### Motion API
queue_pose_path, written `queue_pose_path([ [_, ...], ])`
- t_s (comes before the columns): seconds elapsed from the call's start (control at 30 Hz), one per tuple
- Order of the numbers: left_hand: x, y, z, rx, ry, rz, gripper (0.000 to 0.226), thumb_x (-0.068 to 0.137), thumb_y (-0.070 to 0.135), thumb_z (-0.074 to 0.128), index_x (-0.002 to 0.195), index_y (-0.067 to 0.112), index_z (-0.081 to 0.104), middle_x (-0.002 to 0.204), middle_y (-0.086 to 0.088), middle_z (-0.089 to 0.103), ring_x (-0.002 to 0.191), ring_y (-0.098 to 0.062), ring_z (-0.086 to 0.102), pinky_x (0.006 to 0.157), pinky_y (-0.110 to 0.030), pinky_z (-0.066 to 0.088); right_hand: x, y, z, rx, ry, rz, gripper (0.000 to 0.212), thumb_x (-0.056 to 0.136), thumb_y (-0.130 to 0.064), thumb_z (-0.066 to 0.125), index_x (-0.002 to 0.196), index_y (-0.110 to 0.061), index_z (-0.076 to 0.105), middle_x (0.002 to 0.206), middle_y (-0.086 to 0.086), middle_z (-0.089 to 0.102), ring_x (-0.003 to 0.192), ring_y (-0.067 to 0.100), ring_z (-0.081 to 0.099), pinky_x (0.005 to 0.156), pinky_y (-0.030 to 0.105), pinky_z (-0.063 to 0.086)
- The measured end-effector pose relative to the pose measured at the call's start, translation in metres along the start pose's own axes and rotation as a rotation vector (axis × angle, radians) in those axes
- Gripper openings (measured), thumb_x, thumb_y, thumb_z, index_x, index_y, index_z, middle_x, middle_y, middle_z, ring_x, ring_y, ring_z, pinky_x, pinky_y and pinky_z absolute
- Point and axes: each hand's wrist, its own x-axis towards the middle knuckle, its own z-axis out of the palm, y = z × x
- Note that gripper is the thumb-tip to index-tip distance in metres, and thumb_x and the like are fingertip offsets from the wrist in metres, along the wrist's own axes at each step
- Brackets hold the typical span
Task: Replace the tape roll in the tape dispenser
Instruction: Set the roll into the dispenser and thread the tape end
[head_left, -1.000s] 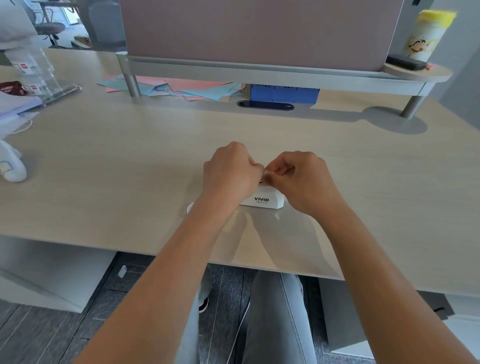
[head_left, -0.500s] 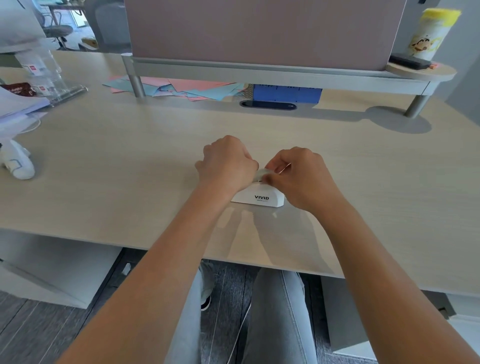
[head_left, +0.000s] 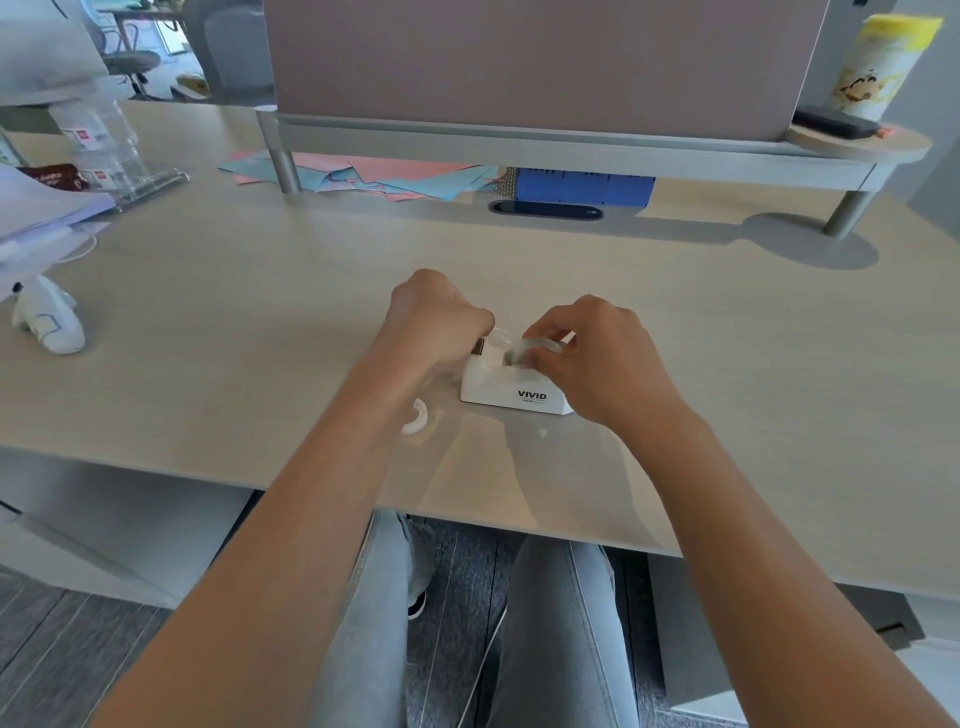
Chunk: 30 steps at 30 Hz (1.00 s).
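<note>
A small white tape dispenser (head_left: 511, 392) marked VIVID stands on the pale wooden desk (head_left: 260, 312). A clear tape roll (head_left: 530, 347) sits in its top, and my right hand (head_left: 597, 353) is curled over it, fingers gripping the roll. My left hand (head_left: 434, 317) is closed at the dispenser's left end by the cutter, pinching a strip of clear tape (head_left: 496, 332) that runs from the roll. A white ring-shaped piece (head_left: 415, 421), partly hidden by my left forearm, lies on the desk left of the dispenser.
A monitor riser (head_left: 545, 140) spans the back of the desk, with coloured papers (head_left: 363, 176) and a blue box (head_left: 584, 187) under it. A yellow-capped canister (head_left: 878, 57) stands at the riser's right end. A white mouse (head_left: 49, 325) and papers lie far left.
My hands have drawn apart: the left moved left, pulling a strip of tape out, and the roll now shows under my right fingers. The white ring by my left forearm has come into view.
</note>
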Motion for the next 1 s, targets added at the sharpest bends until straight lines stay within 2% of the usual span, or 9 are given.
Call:
queue_pose_path([
  [0.1,0.004,-0.007,-0.006,-0.113,-0.037,-0.06,0.031,0.071,0.013,0.068,0.088,-0.013,0.069,0.075,-0.018,0.068,0.06,-0.023,0.07,0.065,-0.027,0.054,-0.003,0.002,0.001,0.005,0.003,-0.024,0.018,0.092,-0.039,0.071,0.106,-0.033,0.081,0.106,0.0,0.066,0.093,0.024,0.067,0.081,0.042,0.056],
  [0.17,0.005,-0.011,-0.01,-0.231,-0.086,-0.121,0.021,0.076,0.007,0.069,0.089,-0.01,0.07,0.084,-0.019,0.07,0.072,-0.027,0.079,0.076,-0.029,0.063,-0.006,0.002,0.002,0.032,0.017,-0.026,0.02,0.092,-0.042,0.071,0.106,-0.033,0.08,0.108,-0.001,0.065,0.095,0.023,0.066,0.082,0.042,0.056],
  [0.23,0.005,-0.013,-0.013,-0.34,-0.135,-0.146,0.007,0.079,0.001,0.068,0.079,-0.005,0.065,0.081,-0.016,0.065,0.077,-0.03,0.078,0.083,-0.035,0.064,-0.008,0.002,0.004,0.05,0.039,-0.031,0.02,0.09,-0.043,0.072,0.105,-0.032,0.081,0.108,-0.001,0.065,0.095,0.023,0.066,0.082,0.042,0.056],
  [0.33,0.007,-0.019,-0.015,-0.451,-0.176,-0.161,0.009,0.083,-0.005,0.063,0.074,-0.003,0.061,0.079,-0.016,0.056,0.078,-0.03,0.067,0.08,-0.033,0.065,-0.008,0.001,0.008,0.029,0.071,-0.035,0.022,0.09,-0.042,0.072,0.104,-0.029,0.081,0.108,0.0,0.065,0.104,0.024,0.061,0.085,0.042,0.054],
  [0.47,0.008,-0.025,-0.017,-0.559,-0.215,-0.18,0.01,0.085,-0.006,0.058,0.076,-0.002,0.059,0.083,-0.017,0.055,0.086,-0.032,0.064,0.077,-0.033,0.065,-0.007,-0.002,0.015,0.01,0.085,-0.023,0.025,0.093,-0.041,0.067,0.107,-0.027,0.08,0.108,0.002,0.068,0.109,0.027,0.057,0.094,0.045,0.05],
  [0.63,0.009,-0.028,-0.019,-0.656,-0.233,-0.22,0.012,0.091,-0.005,0.052,0.08,-0.001,0.055,0.083,-0.017,0.054,0.088,-0.035,0.067,0.071,-0.032,0.066,-0.005,-0.007,0.025,0.082,0.089,-0.005,0.025,0.101,-0.037,0.057,0.104,-0.024,0.078,0.106,0.001,0.07,0.102,0.027,0.064,0.093,0.048,0.052],
  [0.73,0.008,-0.031,-0.022,-0.734,-0.246,-0.256,0.012,0.092,-0.005,0.049,0.082,0.002,0.05,0.084,-0.019,0.057,0.089,-0.039,0.069,0.078,-0.039,0.065,-0.001,-0.01,0.027,0.118,0.075,0.024,0.028,0.102,-0.037,0.054,0.108,-0.022,0.077,0.111,0.003,0.071,0.107,0.028,0.065,0.096,0.049,0.052],
  [0.83,0.007,-0.034,-0.025,-0.778,-0.268,-0.265,0.014,0.093,-0.006,0.048,0.083,0.004,0.048,0.084,-0.021,0.061,0.089,-0.042,0.07,0.083,-0.043,0.064,0.003,-0.014,0.027,0.135,0.068,0.047,0.027,0.102,-0.036,0.055,0.106,-0.021,0.077,0.111,0.002,0.073,0.109,0.026,0.066,0.097,0.046,0.052],
  [1.0,0.009,-0.04,-0.029,-0.811,-0.261,-0.277,0.014,0.091,-0.007,0.045,0.083,0.004,0.047,0.095,-0.026,0.061,0.082,-0.04,0.078,0.079,-0.039,0.066,0.009,-0.023,0.03,0.213,0.058,0.111,0.026,0.095,-0.042,0.06,0.099,-0.024,0.078,0.103,-0.004,0.076,0.1,0.021,0.07,0.092,0.045,0.057],
])
